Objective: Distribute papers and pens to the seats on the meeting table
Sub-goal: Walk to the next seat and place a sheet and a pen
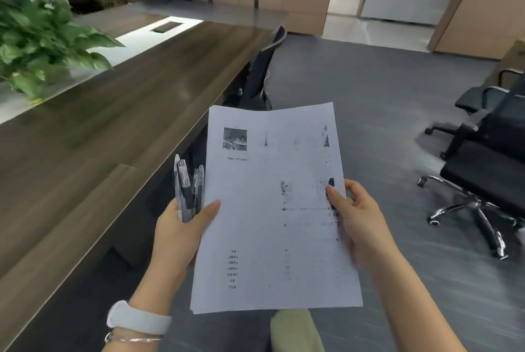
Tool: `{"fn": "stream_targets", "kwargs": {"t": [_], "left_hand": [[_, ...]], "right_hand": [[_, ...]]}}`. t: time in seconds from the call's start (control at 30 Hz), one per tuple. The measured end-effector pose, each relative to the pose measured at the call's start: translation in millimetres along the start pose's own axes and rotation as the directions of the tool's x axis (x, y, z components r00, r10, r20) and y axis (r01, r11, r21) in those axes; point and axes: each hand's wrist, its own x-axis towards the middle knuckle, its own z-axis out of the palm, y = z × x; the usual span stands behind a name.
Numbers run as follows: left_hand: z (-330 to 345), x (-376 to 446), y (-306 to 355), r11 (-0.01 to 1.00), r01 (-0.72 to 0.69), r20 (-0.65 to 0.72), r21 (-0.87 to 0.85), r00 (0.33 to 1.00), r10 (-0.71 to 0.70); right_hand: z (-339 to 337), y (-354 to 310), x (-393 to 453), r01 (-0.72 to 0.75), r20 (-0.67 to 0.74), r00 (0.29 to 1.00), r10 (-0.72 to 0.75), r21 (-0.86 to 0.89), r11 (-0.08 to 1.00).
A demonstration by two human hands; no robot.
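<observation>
The person stands beside the long wooden table (119,113), carrying everything for the job in both hands. The stack of papers (272,209) is held out in front, over the grey floor and just off the table's near edge, not resting on anything. The left hand (181,232) has its thumb pressed on the sheets' left margin and at the same time clutches a bundle of pens (187,186), which stick up between the fingers and the paper's edge; how many pens there are is hard to tell, several at least. The right hand (358,221) grips the right margin, thumb on top, the other fingers curled underneath.

No sheet and no pen lies on the stretch of table in view, so by my reckoning the handing-out here has yet to begin, and this is the carrying stage between seats. A dark chair (258,78) is tucked against the table just ahead; two more office chairs (488,152) stand well apart on the right, pulled away from the table. A leafy potted plant (42,39) sits on the table's far side.

The next move probably calls for the right hand to peel a single sheet off the top without dragging the rest, lay it square on the table before the nearest seat, and then draw one pen from the left hand's bundle to set beside it.
</observation>
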Motion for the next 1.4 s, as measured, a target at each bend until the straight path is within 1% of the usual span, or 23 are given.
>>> {"fn": "stream_targets", "kwargs": {"t": [0.17, 0.27, 0.3, 0.4, 0.5, 0.63, 0.7, 0.77, 0.93, 1.07, 1.17, 1.3, 1.4], "left_hand": [[51.3, 125.4, 18.9, 0.999, 0.019, -0.141, -0.041, 0.99, -0.025], [60.4, 186.1, 38.0, 0.997, 0.036, -0.246, -0.067, 0.968, -0.052], [59.5, 211.6, 41.9, 0.996, 0.037, -0.286, -0.084, 0.956, -0.059], [54.3, 265.8, 45.6, 0.994, 0.035, -0.377, -0.102, 0.923, -0.071], [41.6, 333.6, 43.6, 0.993, 0.036, -0.469, -0.116, 0.879, -0.087], [13.5, 431.8, 40.0, 0.989, 0.025, -0.514, -0.147, 0.852, -0.098], [0.4, 471.6, 44.3, 0.989, 0.021, -0.527, -0.147, 0.844, -0.096], [-11.2, 506.6, 49.5, 0.991, 0.02, -0.562, -0.134, 0.822, -0.093], [-32.3, 568.3, 56.9, 0.991, 0.085, -0.63, -0.1, 0.766, -0.129], [-44.6, 606.6, 40.3, 0.98, 0.189, -0.695, -0.066, 0.696, -0.181], [-45.6, 628.5, 27.7, 0.967, 0.245, -0.752, -0.076, 0.623, -0.217], [-37.1, 656.0, 12.9, 0.945, 0.32, -0.785, -0.074, 0.566, -0.253], [-16.4, 677.3, 6.0, 0.923, 0.367, -0.814, -0.114, 0.498, -0.299]], "right_hand": [[28.7, -40.9, 163.8, 0.001, 0.145, 0.989, 0.008, -0.058, 0.998], [63.0, -70.3, 241.4, -0.016, 0.249, 0.968, 0.041, -0.102, 0.995], [80.9, -78.3, 271.7, -0.017, 0.296, 0.954, 0.051, -0.116, 0.993], [123.8, -89.6, 333.3, -0.002, 0.38, 0.923, 0.058, -0.148, 0.989], [179.6, -93.0, 401.9, 0.003, 0.428, 0.9, 0.086, -0.203, 0.979], [261.5, -92.4, 487.1, 0.006, 0.494, 0.862, 0.115, -0.236, 0.972], [297.6, -96.2, 519.9, 0.021, 0.518, 0.847, 0.122, -0.262, 0.965], [331.9, -101.2, 551.9, 0.054, 0.552, 0.825, 0.121, -0.292, 0.955], [401.5, -110.1, 612.9, 0.082, 0.612, 0.77, 0.18, -0.375, 0.924], [454.0, -99.4, 653.5, 0.135, 0.632, 0.737, 0.24, -0.486, 0.863], [486.4, -85.7, 680.6, 0.192, 0.669, 0.695, 0.262, -0.524, 0.829], [514.0, -64.3, 719.3, 0.255, 0.698, 0.645, 0.311, -0.58, 0.773], [524.1, -53.0, 749.3, 0.274, 0.709, 0.615, 0.344, -0.602, 0.75]]}}
